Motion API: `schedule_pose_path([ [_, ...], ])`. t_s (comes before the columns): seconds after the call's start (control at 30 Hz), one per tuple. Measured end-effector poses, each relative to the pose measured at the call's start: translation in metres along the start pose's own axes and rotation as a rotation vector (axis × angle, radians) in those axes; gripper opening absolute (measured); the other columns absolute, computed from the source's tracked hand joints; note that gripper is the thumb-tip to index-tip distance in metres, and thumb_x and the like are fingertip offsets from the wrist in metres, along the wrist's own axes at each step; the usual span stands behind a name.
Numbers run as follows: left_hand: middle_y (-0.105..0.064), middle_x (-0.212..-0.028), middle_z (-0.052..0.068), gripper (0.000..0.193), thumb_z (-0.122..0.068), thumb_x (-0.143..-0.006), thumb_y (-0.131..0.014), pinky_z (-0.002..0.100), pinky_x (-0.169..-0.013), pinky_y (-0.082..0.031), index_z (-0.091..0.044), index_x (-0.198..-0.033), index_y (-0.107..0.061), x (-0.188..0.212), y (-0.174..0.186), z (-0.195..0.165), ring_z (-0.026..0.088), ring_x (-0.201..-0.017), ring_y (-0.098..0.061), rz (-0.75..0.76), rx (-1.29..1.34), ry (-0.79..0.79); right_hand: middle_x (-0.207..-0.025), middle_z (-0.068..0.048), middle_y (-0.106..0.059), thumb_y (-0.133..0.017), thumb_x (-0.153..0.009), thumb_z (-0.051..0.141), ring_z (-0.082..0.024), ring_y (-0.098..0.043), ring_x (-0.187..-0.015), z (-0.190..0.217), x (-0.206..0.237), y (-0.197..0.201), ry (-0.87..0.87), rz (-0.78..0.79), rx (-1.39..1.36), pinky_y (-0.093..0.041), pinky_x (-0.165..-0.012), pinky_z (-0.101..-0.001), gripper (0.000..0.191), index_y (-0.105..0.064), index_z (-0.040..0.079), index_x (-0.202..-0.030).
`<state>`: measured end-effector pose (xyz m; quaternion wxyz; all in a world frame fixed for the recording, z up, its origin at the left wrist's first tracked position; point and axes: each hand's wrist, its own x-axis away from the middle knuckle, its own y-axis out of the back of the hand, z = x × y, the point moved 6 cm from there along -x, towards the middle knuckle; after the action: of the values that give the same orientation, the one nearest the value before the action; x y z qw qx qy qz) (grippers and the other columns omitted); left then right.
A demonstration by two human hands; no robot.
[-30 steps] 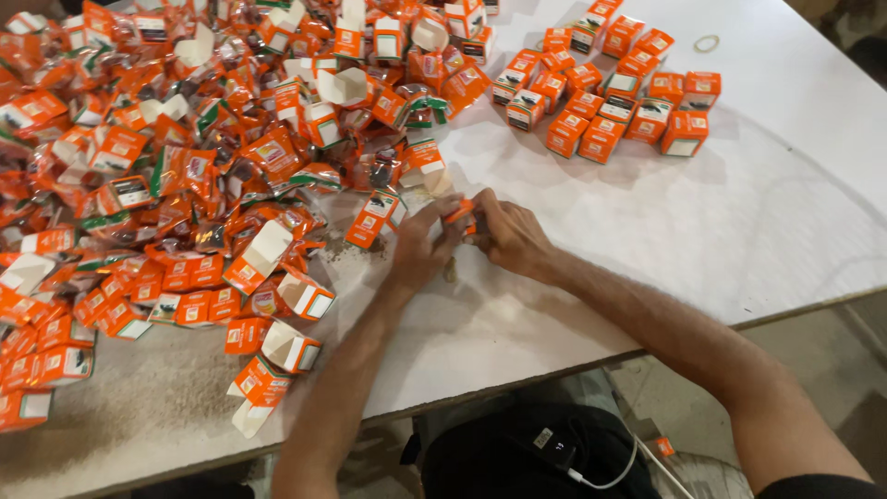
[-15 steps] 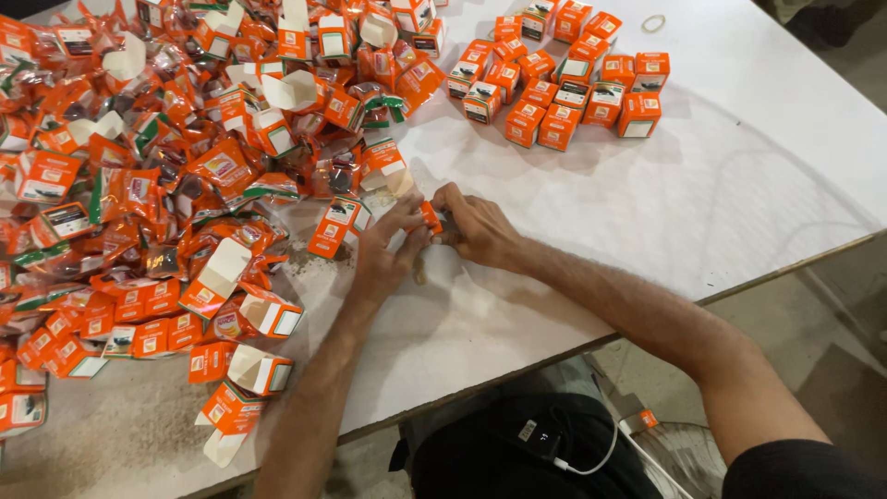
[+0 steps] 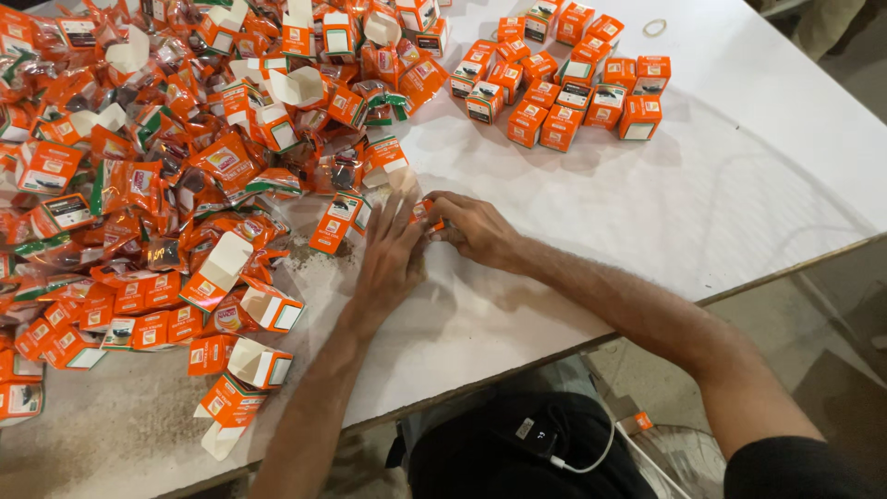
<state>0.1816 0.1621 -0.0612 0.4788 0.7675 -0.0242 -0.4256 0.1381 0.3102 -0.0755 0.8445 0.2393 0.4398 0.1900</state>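
Note:
A small orange box (image 3: 426, 214) rests on the white table (image 3: 739, 194), held between both hands. My left hand (image 3: 390, 261) presses against it from the left with the fingers stretched forward. My right hand (image 3: 473, 229) curls around it from the right. A large heap of open orange boxes and packets (image 3: 176, 157) lies just left of my hands. A group of closed orange boxes (image 3: 564, 88) stands in rows at the far centre right.
A rubber band (image 3: 655, 27) lies at the far right of the table. The table's front edge runs diagonally below my forearms. A white cable and a small dark device (image 3: 540, 442) rest in my lap. Dust is scattered on the table near the heap.
The view has drifted, so the hands and box sit slightly lower and left in the picture. Both hands stay closed around the same small box, with only small finger movements.

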Motion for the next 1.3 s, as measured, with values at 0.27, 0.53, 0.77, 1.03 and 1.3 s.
schedule_pose_path([
  [0.27,-0.064,-0.12,0.026,0.057,-0.038,-0.092,-0.071,0.058,-0.105,-0.04,0.002,-0.132,-0.059,0.014,0.057,0.058,0.046,-0.117,-0.058,-0.061,-0.394,0.486,-0.149,-0.032,-0.04,-0.079,-0.076,0.011,-0.052,-0.043,-0.134,-0.018,-0.008,0.04,-0.053,-0.27,0.539,-0.038,-0.109,-0.0607,0.065,-0.053,0.003,-0.135],
  [0.53,-0.072,-0.09,0.016,0.032,-0.035,-0.096,-0.067,0.043,-0.07,-0.056,-0.007,-0.111,-0.069,-0.006,0.012,0.047,0.037,-0.082,-0.073,-0.013,0.297,0.502,-0.144,-0.019,-0.058,-0.077,-0.086,0.005,-0.037,-0.057,-0.134,-0.001,-0.006,-0.017,0.071,-0.04,0.209,-0.048,-0.113,-0.0458,0.069,-0.047,0.004,-0.149],
  [0.77,-0.061,-0.108,0.029,0.051,-0.041,-0.086,-0.078,0.056,-0.068,-0.052,-0.008,-0.122,-0.066,-0.041,0.019,0.14,0.049,-0.096,-0.065,0.039,-0.39,0.574,-0.115,-0.016,-0.068,-0.081,-0.091,0.021,-0.035,-0.067,-0.103,-0.034,0.0,-0.019,-0.286,0.022,-0.178,-0.053,-0.083,-0.0438,0.057,-0.05,0.004,-0.135],
  [1.03,-0.067,-0.11,0.016,0.02,-0.018,-0.099,-0.074,0.047,-0.081,-0.057,-0.005,-0.112,-0.068,0.003,0.039,0.118,0.036,-0.09,-0.066,-0.203,-0.004,0.551,-0.108,-0.015,-0.067,-0.086,-0.082,0.026,-0.027,-0.067,-0.088,-0.035,-0.004,-0.014,-0.319,0.067,-0.21,-0.054,-0.075,-0.0373,0.058,-0.06,0.004,-0.129],
  [1.3,-0.064,-0.129,0.018,0.038,0.003,-0.087,-0.076,0.044,-0.099,-0.056,-0.005,-0.123,-0.066,-0.004,0.023,0.001,0.036,-0.121,-0.065,-0.272,0.097,0.036,-0.1,-0.014,-0.074,-0.091,-0.072,0.018,-0.025,-0.07,-0.085,-0.04,0.001,-0.015,-0.451,0.11,-0.229,-0.056,-0.078,-0.0383,0.058,-0.069,0.006,-0.124],
])
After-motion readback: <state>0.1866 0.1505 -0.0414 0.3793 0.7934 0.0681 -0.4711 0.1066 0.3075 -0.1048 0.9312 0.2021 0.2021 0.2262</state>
